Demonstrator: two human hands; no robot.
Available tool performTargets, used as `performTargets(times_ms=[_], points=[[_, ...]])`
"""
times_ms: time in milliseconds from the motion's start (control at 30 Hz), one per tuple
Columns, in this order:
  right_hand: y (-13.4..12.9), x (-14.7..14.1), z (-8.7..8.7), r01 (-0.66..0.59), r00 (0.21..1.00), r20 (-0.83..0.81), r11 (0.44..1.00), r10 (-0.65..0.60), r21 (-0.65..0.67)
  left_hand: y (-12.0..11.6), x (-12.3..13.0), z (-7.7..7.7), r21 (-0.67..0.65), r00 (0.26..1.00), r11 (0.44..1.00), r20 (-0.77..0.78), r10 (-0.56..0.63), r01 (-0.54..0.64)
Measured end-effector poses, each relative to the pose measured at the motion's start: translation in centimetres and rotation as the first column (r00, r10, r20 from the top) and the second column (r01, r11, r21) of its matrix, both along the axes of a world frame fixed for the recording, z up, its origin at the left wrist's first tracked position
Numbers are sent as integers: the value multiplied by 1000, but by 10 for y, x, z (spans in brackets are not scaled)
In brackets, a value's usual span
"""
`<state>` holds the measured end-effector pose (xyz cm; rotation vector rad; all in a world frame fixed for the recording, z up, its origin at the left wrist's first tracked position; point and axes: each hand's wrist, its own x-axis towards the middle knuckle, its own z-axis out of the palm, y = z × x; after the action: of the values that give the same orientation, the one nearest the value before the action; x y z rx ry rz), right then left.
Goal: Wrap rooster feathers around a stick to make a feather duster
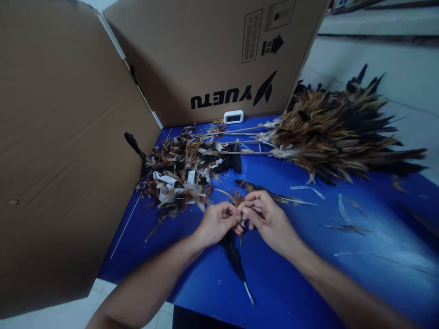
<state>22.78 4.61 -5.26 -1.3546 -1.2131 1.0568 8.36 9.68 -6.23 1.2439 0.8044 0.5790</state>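
Observation:
My left hand [216, 223] and my right hand [269, 219] meet over the blue table, their thumbs and fingers pinched together. Between the fingertips is a small brown feather [236, 196], its wisps sticking out above. Which fingers grip which part of it is hidden. A long black feather [234, 260] lies just below my hands, its pale quill pointing towards me; I cannot tell if a hand touches it. Behind my right hand lies a dark feather [270, 194] with its quill to the right.
A heap of loose feathers [185, 160] with white strips spreads at left. Feather dusters [329, 128] on thin sticks lie at back right. Cardboard walls [206, 55] stand left and behind, with a small white display [233, 117] at their foot. Clear strips [343, 209] lie right.

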Motion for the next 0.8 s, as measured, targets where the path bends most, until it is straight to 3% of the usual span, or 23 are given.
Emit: performTargets(times_ms=[333,567,800], points=[[-1,2,-2,-61,996,-65,998,62,13,1,-4,6,-10,999,1000,41,-6,6],[0,3,0,-73,997,12,997,73,6,1,-4,9,-10,998,1000,68,-17,18],[1,9,-1,-86,979,190,996,77,39,2,-5,8,-4,996,1000,91,-18,18]])
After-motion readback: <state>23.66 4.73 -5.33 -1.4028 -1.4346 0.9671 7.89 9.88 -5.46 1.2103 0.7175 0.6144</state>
